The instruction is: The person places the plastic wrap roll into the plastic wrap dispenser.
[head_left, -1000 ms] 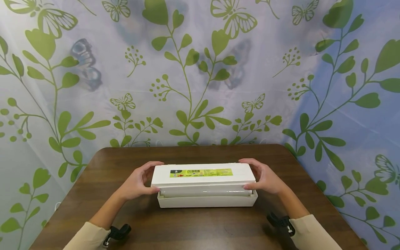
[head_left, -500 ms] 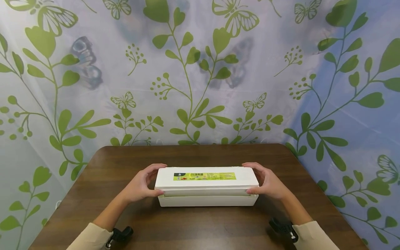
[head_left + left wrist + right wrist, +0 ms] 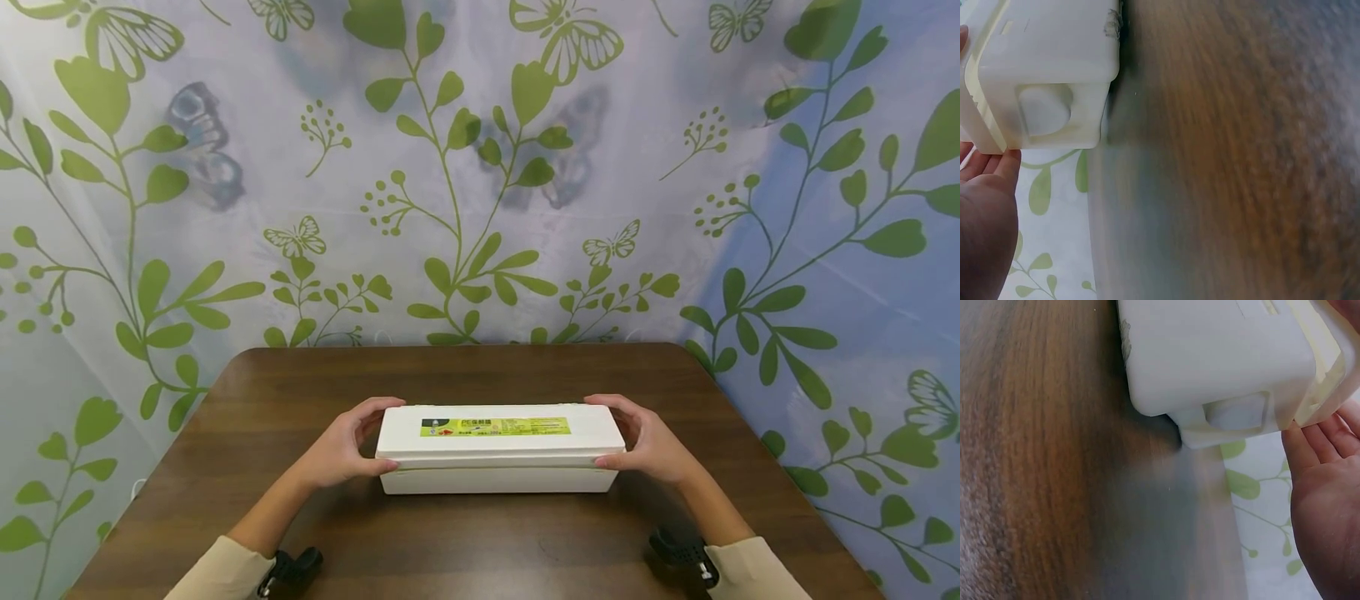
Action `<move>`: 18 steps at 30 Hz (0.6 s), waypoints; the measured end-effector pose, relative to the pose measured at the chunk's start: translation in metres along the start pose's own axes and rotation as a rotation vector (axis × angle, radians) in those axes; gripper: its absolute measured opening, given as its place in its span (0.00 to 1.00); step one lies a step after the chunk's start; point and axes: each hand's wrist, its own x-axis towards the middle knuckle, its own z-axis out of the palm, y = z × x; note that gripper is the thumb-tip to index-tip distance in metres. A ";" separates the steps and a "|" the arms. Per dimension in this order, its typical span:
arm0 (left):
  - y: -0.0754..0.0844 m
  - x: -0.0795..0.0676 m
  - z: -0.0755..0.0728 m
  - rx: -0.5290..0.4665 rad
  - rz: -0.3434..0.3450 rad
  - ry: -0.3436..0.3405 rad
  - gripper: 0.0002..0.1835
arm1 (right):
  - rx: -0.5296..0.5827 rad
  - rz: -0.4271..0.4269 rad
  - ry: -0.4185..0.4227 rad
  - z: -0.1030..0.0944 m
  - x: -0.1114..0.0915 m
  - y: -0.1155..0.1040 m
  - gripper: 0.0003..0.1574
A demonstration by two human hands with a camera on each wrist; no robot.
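Observation:
A white cling film box lies lengthwise across the table in the head view. Its lid [image 3: 495, 443] carries a yellow-green label [image 3: 495, 427] and sits over the base [image 3: 498, 481], with a thin seam between them. My left hand [image 3: 341, 446] grips the lid's left end, thumb at the front edge and fingers behind. At the opposite end, my right hand [image 3: 651, 443] holds the lid in the same way. Both wrist views show a narrow pale gap where the lid [image 3: 1346, 378] meets the base [image 3: 1222, 362]. The roll inside is hidden from above.
The box rests on a dark brown wooden table [image 3: 480, 550] with rounded far corners. A patterned curtain [image 3: 480, 208] with green leaves and butterflies hangs right behind the table's far edge. Black straps [image 3: 292, 571] sit at both wrists.
Both hands have brought the lid down toward me onto the base. The film roll, visible through the front opening a second ago, is now covered.

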 end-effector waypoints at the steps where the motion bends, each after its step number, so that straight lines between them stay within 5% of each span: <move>1: 0.000 0.000 0.000 0.004 -0.002 0.000 0.44 | 0.002 0.000 -0.002 0.000 0.000 0.000 0.51; 18: -0.005 -0.002 0.001 0.028 -0.034 -0.028 0.42 | -0.004 0.011 -0.028 -0.001 0.000 0.009 0.49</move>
